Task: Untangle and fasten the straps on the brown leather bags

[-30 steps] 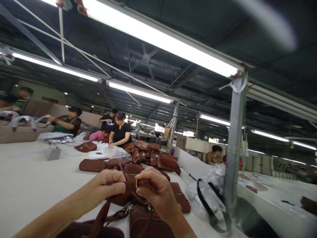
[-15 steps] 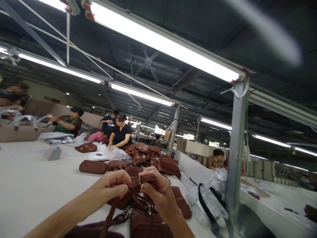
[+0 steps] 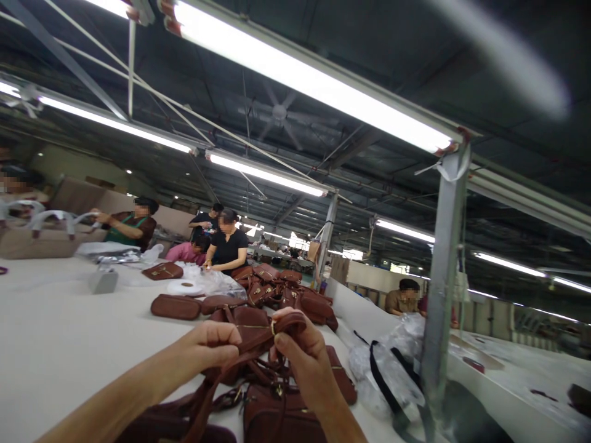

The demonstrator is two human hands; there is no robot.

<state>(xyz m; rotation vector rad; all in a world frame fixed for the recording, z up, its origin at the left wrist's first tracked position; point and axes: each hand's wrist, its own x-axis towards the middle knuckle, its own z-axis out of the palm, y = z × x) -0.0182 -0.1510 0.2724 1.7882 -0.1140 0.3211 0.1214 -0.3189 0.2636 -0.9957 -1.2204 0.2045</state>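
Note:
Between my hands runs a reddish-brown leather strap (image 3: 255,346), with a small gold-coloured buckle at its right end. My left hand (image 3: 207,354) pinches the strap between thumb and fingertips. The looped end by the buckle is gripped in my right hand (image 3: 302,351), thumb in front. From my left hand the strap hangs down towards the bags at the bottom. A brown leather bag (image 3: 277,415) with a zip lies just under my right wrist. Another brown bag (image 3: 247,323) sits behind my hands, partly covered by them.
A heap of brown bags (image 3: 272,286) lies further back on the white table (image 3: 78,344). A white tape roll (image 3: 184,287) and a grey metal block (image 3: 104,280) stand left. Clear plastic wrapping (image 3: 369,375) and a metal post (image 3: 446,277) are at right. Several co-workers work beyond.
My right hand has moved a little right and up with the buckle end, widening the gap between my hands. More strap now shows stretched between them.

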